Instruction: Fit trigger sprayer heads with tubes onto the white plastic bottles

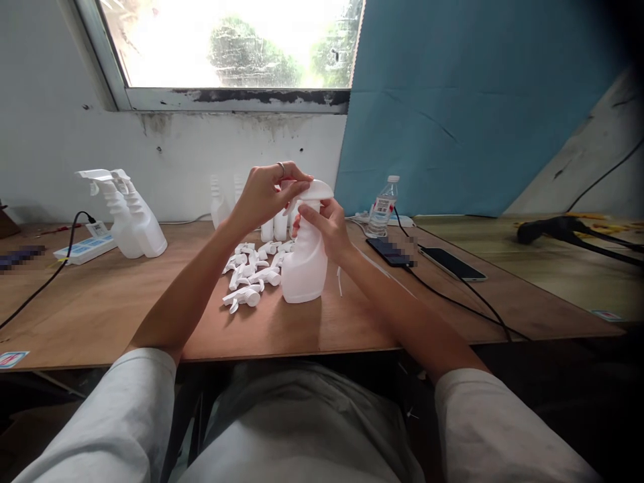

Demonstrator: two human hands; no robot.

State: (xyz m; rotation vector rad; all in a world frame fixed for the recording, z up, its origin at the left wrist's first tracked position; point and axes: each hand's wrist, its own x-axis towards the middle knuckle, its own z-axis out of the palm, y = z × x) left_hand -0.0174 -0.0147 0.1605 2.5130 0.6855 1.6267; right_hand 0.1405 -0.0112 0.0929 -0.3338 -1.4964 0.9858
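A translucent white spray bottle [304, 268] stands upright near the table's front edge, with a white trigger sprayer head [318, 190] on its top. My left hand [269, 193], with a ring on one finger, pinches the sprayer head from the left. Around the bottle's neck, just below the head, my right hand [329, 228] is closed. The hands partly hide the neck and the trigger. Just left of the bottle lies a pile of loose white trigger sprayer heads [251, 272].
Behind my hands stand several bottles without heads [218, 204]. Two spray bottles with heads [135, 221] lean together at left, beside a power strip [85, 248]. To the right are a water bottle [383, 208], two phones [453, 263] and black cables.
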